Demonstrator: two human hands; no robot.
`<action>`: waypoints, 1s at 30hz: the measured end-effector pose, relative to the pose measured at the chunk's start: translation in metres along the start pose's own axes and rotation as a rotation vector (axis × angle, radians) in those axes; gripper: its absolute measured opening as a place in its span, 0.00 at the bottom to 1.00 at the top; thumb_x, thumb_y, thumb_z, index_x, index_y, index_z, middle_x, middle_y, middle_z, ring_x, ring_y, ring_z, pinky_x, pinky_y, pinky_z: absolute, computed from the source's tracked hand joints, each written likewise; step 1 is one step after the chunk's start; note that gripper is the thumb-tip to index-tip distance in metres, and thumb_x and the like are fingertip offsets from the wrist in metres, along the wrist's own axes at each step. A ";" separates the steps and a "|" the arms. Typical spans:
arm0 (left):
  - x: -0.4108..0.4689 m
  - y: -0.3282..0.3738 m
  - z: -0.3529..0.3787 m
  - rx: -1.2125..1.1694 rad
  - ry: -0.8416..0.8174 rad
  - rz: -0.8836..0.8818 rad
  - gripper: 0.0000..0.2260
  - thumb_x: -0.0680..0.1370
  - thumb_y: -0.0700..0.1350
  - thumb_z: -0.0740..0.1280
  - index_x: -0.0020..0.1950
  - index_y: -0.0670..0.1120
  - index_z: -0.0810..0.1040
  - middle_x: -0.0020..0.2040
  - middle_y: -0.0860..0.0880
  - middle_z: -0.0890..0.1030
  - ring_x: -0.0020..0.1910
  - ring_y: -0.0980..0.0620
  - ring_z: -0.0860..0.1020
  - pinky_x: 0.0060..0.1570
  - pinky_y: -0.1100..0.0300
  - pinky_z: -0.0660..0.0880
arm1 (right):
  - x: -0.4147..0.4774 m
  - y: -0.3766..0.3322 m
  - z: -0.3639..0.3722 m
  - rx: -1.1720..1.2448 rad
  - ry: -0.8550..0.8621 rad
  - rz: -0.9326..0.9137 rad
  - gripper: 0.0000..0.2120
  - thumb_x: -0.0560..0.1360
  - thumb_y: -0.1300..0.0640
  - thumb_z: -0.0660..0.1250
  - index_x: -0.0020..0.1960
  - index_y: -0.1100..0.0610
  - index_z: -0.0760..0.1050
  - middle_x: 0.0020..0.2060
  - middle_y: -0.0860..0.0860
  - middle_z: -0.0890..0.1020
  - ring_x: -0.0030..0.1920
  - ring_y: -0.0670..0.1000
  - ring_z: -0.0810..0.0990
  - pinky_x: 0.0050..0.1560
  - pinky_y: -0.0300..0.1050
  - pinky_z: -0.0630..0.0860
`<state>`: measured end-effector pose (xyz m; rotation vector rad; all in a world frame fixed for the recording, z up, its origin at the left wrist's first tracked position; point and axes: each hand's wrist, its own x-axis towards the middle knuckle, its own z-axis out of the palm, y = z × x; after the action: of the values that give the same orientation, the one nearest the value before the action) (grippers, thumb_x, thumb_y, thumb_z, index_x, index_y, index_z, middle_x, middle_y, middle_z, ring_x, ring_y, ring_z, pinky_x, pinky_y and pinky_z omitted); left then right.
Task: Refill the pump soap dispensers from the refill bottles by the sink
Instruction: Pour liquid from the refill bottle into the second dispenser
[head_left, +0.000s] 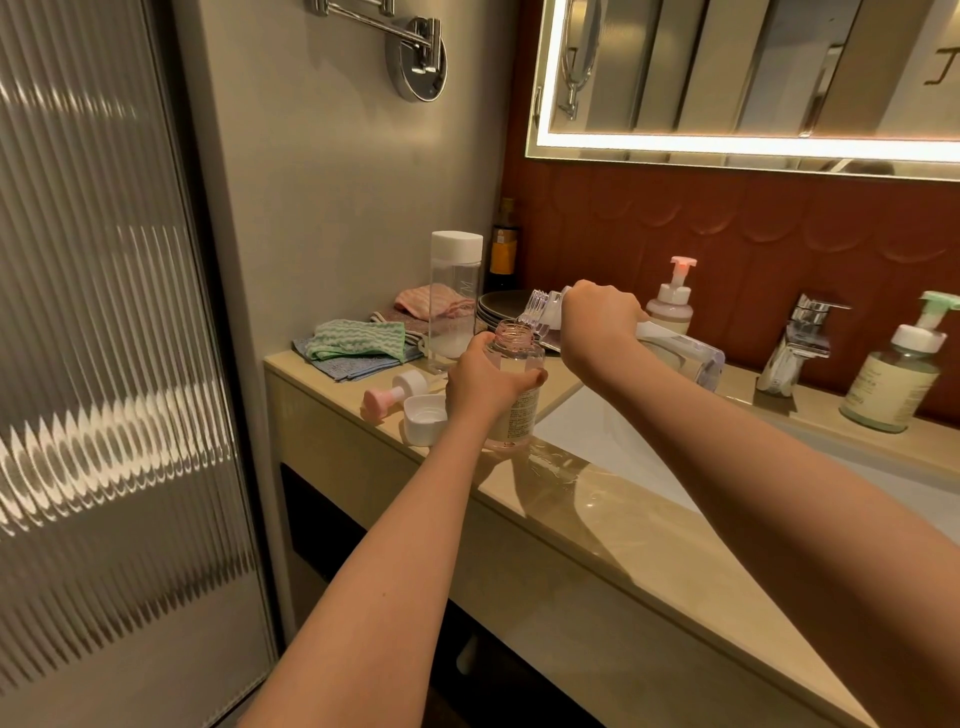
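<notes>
My left hand (480, 379) grips an open clear dispenser bottle (517, 402) with a pinkish base, standing upright on the counter (597, 499). My right hand (597, 325) holds a clear refill bottle (685, 353) tipped sideways, its mouth just above the dispenser's neck. The pink pump head (397, 392) lies on the counter to the left, beside a white square cap (426, 418). A second refill bottle (454, 299) with a white cap stands upright behind. A pink-pump dispenser (672, 301) and a green-pump dispenser (898, 371) stand by the sink.
A chrome tap (797, 343) rises behind the white basin (597, 436). Folded cloths (358, 343) and stacked plates (501, 306) sit at the counter's back left, with a dark bottle (505, 249) in the corner. A ribbed glass door (104, 364) stands left.
</notes>
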<state>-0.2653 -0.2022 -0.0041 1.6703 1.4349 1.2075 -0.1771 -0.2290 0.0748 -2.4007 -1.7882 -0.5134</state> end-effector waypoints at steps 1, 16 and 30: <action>0.000 0.000 0.000 -0.001 0.000 0.000 0.37 0.69 0.53 0.74 0.73 0.47 0.62 0.70 0.46 0.68 0.68 0.44 0.67 0.59 0.51 0.71 | 0.000 0.000 0.000 0.005 -0.002 0.001 0.23 0.73 0.63 0.69 0.67 0.61 0.69 0.61 0.57 0.75 0.62 0.62 0.74 0.64 0.61 0.69; 0.000 0.000 0.001 0.001 0.001 0.000 0.37 0.69 0.53 0.74 0.73 0.47 0.62 0.70 0.46 0.69 0.68 0.44 0.67 0.58 0.51 0.71 | 0.000 0.000 0.000 -0.004 0.009 -0.002 0.21 0.73 0.63 0.69 0.66 0.61 0.71 0.60 0.57 0.76 0.61 0.61 0.75 0.62 0.60 0.71; -0.001 0.001 -0.001 0.009 -0.009 0.000 0.36 0.70 0.53 0.73 0.73 0.47 0.61 0.71 0.46 0.68 0.68 0.44 0.67 0.58 0.51 0.71 | -0.001 0.000 0.000 0.009 0.007 0.009 0.21 0.74 0.62 0.69 0.66 0.61 0.71 0.59 0.57 0.77 0.62 0.62 0.75 0.64 0.60 0.69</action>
<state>-0.2655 -0.2038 -0.0031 1.6796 1.4368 1.1935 -0.1779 -0.2302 0.0748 -2.3973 -1.7721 -0.5110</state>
